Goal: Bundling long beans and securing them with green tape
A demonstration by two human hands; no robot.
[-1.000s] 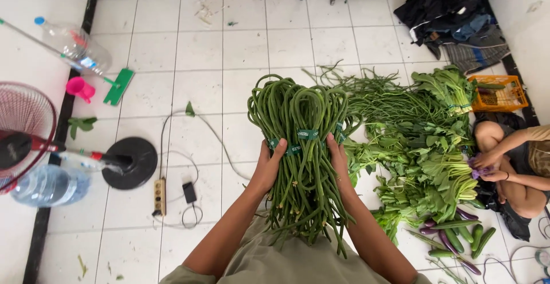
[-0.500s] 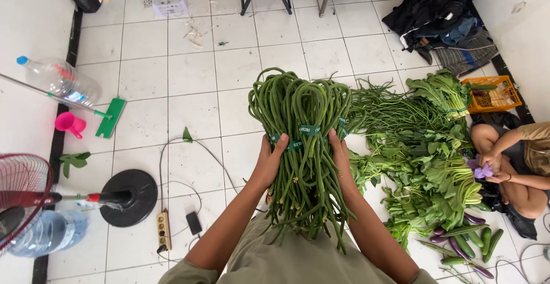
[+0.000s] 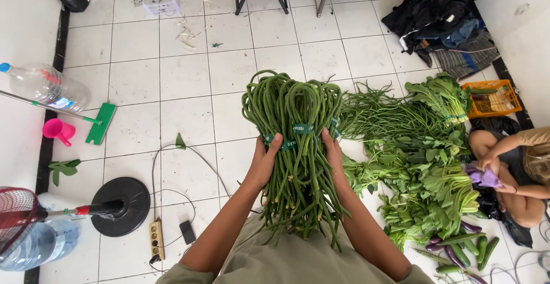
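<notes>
Both hands clasp a big bundle of long beans (image 3: 298,158) upright above the white tiled floor (image 3: 172,78), the left hand (image 3: 264,161) and right hand (image 3: 332,153) each wrapped round the green-taped middle. Bare tiles lie open ahead and to the left; a heap of leafy greens (image 3: 424,169) crowds the right side, with another person's hand (image 3: 487,164) beyond. An orange crate (image 3: 494,102) by the wall holds vegetables. A large water bottle (image 3: 46,86) lies at the left edge.
</notes>
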